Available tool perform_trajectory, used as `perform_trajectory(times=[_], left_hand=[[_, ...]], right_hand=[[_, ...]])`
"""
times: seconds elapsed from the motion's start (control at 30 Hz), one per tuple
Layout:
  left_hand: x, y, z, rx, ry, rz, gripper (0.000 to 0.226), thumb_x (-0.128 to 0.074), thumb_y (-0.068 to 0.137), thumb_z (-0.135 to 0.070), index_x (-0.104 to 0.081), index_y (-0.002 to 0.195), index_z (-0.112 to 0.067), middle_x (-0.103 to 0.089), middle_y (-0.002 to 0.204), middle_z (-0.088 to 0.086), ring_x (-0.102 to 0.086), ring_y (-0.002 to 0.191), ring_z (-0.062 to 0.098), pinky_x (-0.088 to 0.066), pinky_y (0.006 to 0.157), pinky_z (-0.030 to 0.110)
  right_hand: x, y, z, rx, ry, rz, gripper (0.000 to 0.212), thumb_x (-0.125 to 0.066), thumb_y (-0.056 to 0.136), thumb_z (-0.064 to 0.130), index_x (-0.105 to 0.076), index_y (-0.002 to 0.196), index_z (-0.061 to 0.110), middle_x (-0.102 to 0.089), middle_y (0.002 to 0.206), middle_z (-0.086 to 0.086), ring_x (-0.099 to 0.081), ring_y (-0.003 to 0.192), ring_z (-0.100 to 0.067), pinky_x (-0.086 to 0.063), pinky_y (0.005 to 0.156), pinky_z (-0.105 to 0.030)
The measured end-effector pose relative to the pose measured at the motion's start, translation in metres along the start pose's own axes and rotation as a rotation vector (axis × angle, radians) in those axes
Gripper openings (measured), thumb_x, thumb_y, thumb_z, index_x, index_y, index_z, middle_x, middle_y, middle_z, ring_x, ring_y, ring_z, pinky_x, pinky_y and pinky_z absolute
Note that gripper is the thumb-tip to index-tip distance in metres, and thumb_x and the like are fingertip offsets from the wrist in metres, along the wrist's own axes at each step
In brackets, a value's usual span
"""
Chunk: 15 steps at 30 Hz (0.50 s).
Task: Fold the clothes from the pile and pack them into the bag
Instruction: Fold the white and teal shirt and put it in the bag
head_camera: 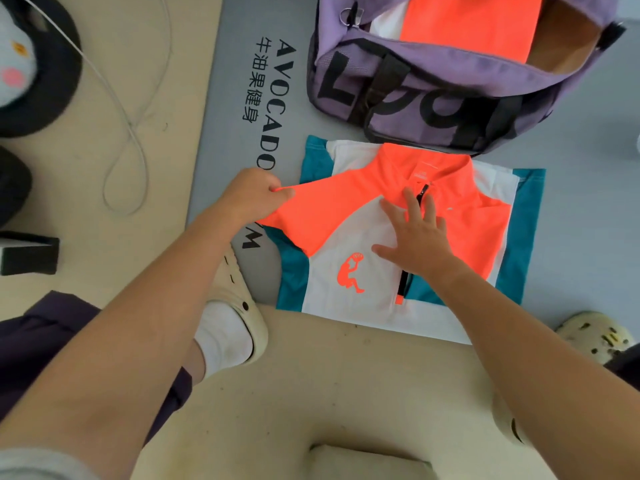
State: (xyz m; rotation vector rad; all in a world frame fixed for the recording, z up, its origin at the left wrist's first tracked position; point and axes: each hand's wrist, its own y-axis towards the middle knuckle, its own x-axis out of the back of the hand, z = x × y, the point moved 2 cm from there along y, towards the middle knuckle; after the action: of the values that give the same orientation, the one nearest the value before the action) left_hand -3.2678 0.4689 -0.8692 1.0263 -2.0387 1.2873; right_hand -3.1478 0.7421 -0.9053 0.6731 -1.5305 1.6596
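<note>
A grey exercise mat printed with black lettering (277, 109) lies on the pale beige floor (346, 393), and on its far end sits an open purple fabric duffel bag with large black letters and black straps (415, 88), with a folded orange-and-white garment (467, 26) already inside it. Just in front of the bag, an orange, white and teal zip-neck shirt with an orange figure logo (346, 296) is spread flat on the mat, its near hem reaching onto the floor. The right hand (415, 233) presses flat on the shirt's chest beside the black zip, fingers spread and straight. The left hand (249, 194) pinches the end of the orange sleeve, drawing it outward. A cream perforated clog over a white sock (239, 306) stands beside the shirt's left edge.
</note>
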Motion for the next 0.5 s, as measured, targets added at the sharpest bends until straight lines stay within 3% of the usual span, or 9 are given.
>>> perform_trajectory(times=[0.1, 0.2, 0.3, 0.4, 0.5], left_hand=[[-0.001, -0.005, -0.005, -0.010, 0.128, 0.049, 0.050, -0.056, 0.093, -0.044, -0.034, 0.058, -0.015, -0.041, 0.059, 0.002, -0.039, 0.059, 0.021, -0.027, 0.053, 0.034], [0.001, -0.018, 0.008, 0.086, 0.386, 0.300, 0.040, -0.067, 0.083, -0.048, -0.049, 0.067, -0.016, -0.053, 0.071, 0.002, -0.052, 0.070, 0.023, -0.041, 0.061, 0.033], [0.003, -0.031, 0.016, 0.200, 0.529, 0.518, 0.039, -0.072, 0.081, -0.045, -0.052, 0.068, -0.013, -0.052, 0.069, 0.002, -0.050, 0.065, 0.021, -0.038, 0.056, 0.029], [0.009, -0.033, 0.000, 0.193, 0.344, 0.485, 0.041, -0.067, 0.085, -0.046, -0.054, 0.065, -0.013, -0.055, 0.069, 0.003, -0.049, 0.062, 0.018, -0.035, 0.054, 0.029], [0.008, -0.031, -0.038, 0.167, -0.025, 0.416, 0.034, -0.064, 0.090, -0.044, -0.060, 0.073, -0.015, -0.062, 0.071, 0.003, -0.055, 0.060, 0.015, -0.042, 0.058, 0.028]], right_hand=[[0.002, 0.000, 0.000, -0.004, 0.012, 0.027, 0.090, -0.060, 0.081, 0.063, -0.009, 0.152, 0.041, 0.005, 0.163, -0.002, 0.001, 0.146, -0.043, -0.023, 0.112, -0.058], [0.004, 0.000, -0.001, -0.001, 0.049, 0.053, 0.089, -0.059, 0.082, 0.062, -0.009, 0.152, 0.041, 0.005, 0.163, -0.002, 0.001, 0.147, -0.042, -0.022, 0.113, -0.058], [0.007, -0.001, -0.001, 0.006, 0.065, 0.066, 0.087, -0.060, 0.082, 0.061, -0.011, 0.152, 0.042, 0.004, 0.163, 0.000, 0.000, 0.147, -0.041, -0.022, 0.112, -0.058], [0.015, 0.001, -0.003, -0.009, 0.117, 0.101, 0.078, -0.059, 0.084, 0.058, -0.022, 0.150, 0.041, -0.004, 0.162, 0.001, -0.003, 0.147, -0.038, -0.022, 0.112, -0.057], [0.028, 0.001, -0.001, -0.043, 0.215, -0.043, 0.048, -0.057, 0.090, 0.045, -0.053, 0.134, 0.027, -0.039, 0.144, -0.006, -0.032, 0.135, -0.032, -0.029, 0.109, -0.055]])
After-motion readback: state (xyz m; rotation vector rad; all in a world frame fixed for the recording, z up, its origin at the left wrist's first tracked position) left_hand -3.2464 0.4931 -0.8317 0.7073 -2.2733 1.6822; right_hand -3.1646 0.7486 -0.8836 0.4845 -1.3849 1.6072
